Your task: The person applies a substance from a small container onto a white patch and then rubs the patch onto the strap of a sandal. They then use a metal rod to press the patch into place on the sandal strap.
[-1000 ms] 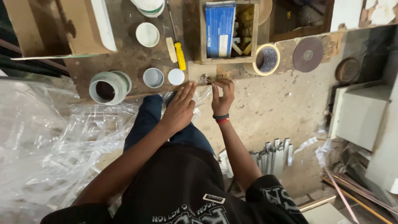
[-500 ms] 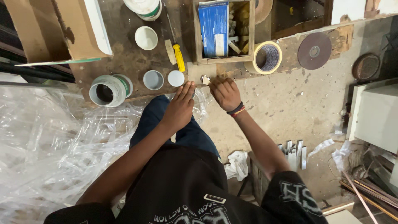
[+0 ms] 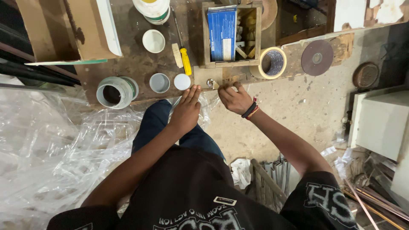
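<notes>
Clear plastic sheeting (image 3: 51, 157) covers the floor on your left and runs under the edge of the worn wooden bench (image 3: 136, 59); it is crumpled, and whatever lies beneath it cannot be made out. A cardboard box (image 3: 64, 30) sits at the bench's far left, cut off by the top of the frame. Right of centre stands an open wooden crate (image 3: 254, 34) holding a blue packet (image 3: 222, 32) and offcuts. A roll of tape (image 3: 272, 63) stands just beside the crate's right wall, a dark round grinding disc (image 3: 317, 57) farther right. Left of your hands: an open white tub (image 3: 114, 91), a grey lid (image 3: 159, 82), a smaller white cap (image 3: 182, 81), a white cup (image 3: 153, 41) behind them, and a yellow-handled screwdriver (image 3: 185, 57) lying along the bench. Your left hand (image 3: 186, 110) lies flat with fingers straight and together, palm down at the bench edge, holding nothing visible. Your right hand (image 3: 235, 99), banded at the wrist, is curled with fingertips pinched at the edge; what they grip is hidden, cannot tell. A small shiny metal piece (image 3: 210, 83) lies on a wooden block (image 3: 208, 76) between the two hands, just beyond the fingertips; too small to identify. A white cabinet (image 3: 379, 123) at right is cropped.
</notes>
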